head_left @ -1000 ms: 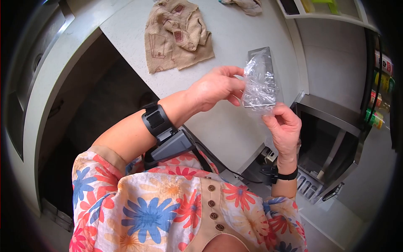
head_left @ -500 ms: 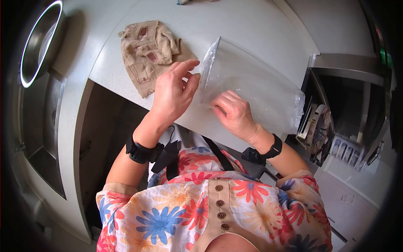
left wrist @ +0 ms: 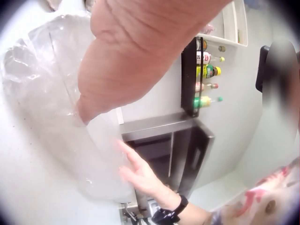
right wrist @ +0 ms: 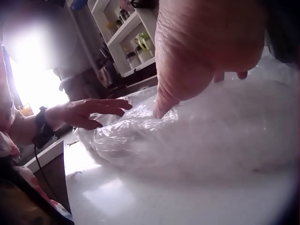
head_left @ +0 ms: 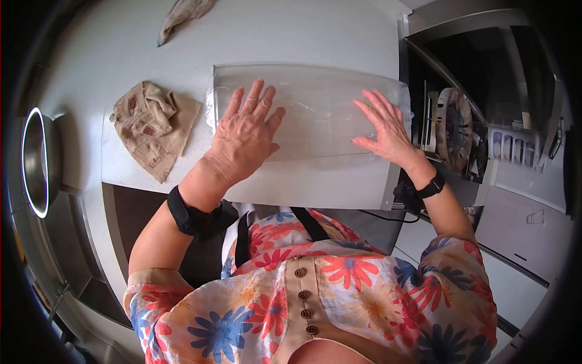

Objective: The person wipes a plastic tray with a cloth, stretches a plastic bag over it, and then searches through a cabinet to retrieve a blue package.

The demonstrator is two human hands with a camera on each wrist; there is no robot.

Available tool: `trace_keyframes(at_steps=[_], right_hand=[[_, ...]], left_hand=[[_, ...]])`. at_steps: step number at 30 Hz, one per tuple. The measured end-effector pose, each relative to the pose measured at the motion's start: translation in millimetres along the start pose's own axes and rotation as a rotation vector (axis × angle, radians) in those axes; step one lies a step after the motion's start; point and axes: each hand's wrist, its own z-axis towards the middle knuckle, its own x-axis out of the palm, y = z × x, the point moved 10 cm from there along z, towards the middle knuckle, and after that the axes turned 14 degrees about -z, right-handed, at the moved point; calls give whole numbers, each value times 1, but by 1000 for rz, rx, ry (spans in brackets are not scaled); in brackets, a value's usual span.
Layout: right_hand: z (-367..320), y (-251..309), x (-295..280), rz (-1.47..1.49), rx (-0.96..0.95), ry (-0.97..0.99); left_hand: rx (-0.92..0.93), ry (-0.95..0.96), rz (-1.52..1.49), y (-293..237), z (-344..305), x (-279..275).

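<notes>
A clear plastic bag (head_left: 321, 109) is laid out on the desk (head_left: 303, 185) beneath the left hand (head_left: 245, 133) and right hand (head_left: 388, 132), fingers spread; it could be creased if pushed unevenly.

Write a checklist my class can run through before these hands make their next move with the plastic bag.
1. Clear plastic bag spread out on the counter: ok.
2. Left hand free of other items, fingers spread: ok.
3. Right hand likewise, at the bag's other end: ok.
4. Tan cloth off the bag: ok, it lies beside it.
5. Plastic smooth: not ok, the right wrist view shows creases.
6. Both palms pressing flat: cannot tell.
</notes>
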Motion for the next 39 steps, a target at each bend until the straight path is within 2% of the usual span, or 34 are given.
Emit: trace_keyframes(at_steps=[1,5,10,14,16,17,19,20,22,23,24,26,27,30,39], right_hand=[[-4,-11,10,-35,20,44],[-1,-25,32,-14,19,73],[-2,-27,33,16,-68,-5],[-6,-33,22,62,-69,-27],[-8,-41,-12,365,-51,-125],[-12,-43,-22,367,-50,-129],[-22,-60,-50,448,48,-293],[-24,-60,-50,449,47,-299],[-28,-44,-56,273,-63,-415],[-26,-36,-42,234,-142,-358],[-25,-34,-38,233,-144,-367],[-17,-27,-21,86,-132,-266],[-12,-30,-2,98,-118,-163],[-5,-34,24,97,-104,-108],[-1,-36,26,103,-110,-149]], left_hand=[[-34,59,28,4,4,7],[-34,86,63,3,11,13],[-7,107,92,0,14,13],[-54,126,119,-4,16,8],[-96,110,35,-11,17,-4],[-95,111,40,-18,18,-11],[-42,38,46,-42,22,-27],[-42,36,52,-48,26,-24],[81,1,-1,-73,34,-17],[87,17,-9,-78,39,-7],[87,14,-1,-78,44,0],[94,38,0,-76,55,17],[58,70,41,-71,60,25],[8,97,74,-57,67,37],[-32,117,51,-43,74,45]])
